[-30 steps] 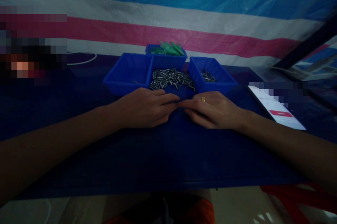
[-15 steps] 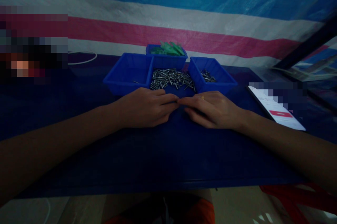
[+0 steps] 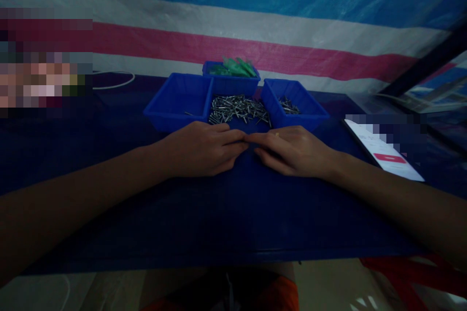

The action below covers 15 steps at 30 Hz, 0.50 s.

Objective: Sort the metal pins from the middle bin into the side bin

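Observation:
My left hand [image 3: 204, 150] is closed, thumb and fingers pinched together above the table. Whatever small thing its fingertips hold is too small and dark to make out. My right hand [image 3: 299, 150], with a ring on one finger, has its index finger stretched out to touch the left fingertips. Its thumb stays apart below, and no object shows in it. Just beyond both hands lies a heap of thin metal pins or screws [image 3: 237, 107]. A blue bin [image 3: 178, 97] on the left has one thin piece inside. The right blue bin [image 3: 295, 99] contains several more metal pieces.
Behind the heap, another blue bin [image 3: 231, 80] holds green plastic packets [image 3: 238, 66]. A lit phone or tablet [image 3: 386, 153] lies at the right. A striped sheet [image 3: 233, 19] hangs behind the dark blue table [image 3: 233, 223]. A red stool [image 3: 412, 277] stands lower right.
My right index finger has shifted slightly up and left against the left fingertips, and the right hand has turned a little. My left hand, the bins and the heap stay put.

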### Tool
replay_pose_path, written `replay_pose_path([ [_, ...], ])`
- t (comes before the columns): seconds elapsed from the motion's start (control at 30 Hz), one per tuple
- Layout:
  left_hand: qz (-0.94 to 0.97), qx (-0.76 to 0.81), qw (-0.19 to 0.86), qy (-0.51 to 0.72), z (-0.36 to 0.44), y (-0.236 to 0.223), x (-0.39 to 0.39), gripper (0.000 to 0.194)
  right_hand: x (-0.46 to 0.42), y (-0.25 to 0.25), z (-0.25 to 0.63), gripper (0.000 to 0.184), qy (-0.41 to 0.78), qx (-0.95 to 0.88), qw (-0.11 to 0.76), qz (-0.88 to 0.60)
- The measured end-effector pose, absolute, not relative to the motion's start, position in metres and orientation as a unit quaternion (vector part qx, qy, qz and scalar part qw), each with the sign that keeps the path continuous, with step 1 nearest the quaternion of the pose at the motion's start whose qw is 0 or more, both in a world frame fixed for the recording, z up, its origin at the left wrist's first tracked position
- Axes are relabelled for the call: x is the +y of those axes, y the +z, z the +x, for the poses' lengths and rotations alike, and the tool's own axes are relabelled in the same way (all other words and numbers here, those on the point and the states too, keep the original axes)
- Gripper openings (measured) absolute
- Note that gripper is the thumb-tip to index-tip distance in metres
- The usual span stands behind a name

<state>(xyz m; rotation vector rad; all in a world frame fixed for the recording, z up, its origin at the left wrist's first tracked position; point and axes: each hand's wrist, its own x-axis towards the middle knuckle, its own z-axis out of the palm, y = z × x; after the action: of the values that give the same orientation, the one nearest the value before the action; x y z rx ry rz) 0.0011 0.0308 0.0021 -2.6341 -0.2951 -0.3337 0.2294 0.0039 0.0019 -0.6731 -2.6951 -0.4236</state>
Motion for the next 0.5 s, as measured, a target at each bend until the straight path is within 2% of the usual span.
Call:
replay_pose_path([
  [0.5,-0.962,-0.109,0.225,-0.113,0.0026,0.0023,0.0316,0.028,0.0043,0.0023,0.2291,0.029,-0.130,-0.952,0.151,-0.234],
])
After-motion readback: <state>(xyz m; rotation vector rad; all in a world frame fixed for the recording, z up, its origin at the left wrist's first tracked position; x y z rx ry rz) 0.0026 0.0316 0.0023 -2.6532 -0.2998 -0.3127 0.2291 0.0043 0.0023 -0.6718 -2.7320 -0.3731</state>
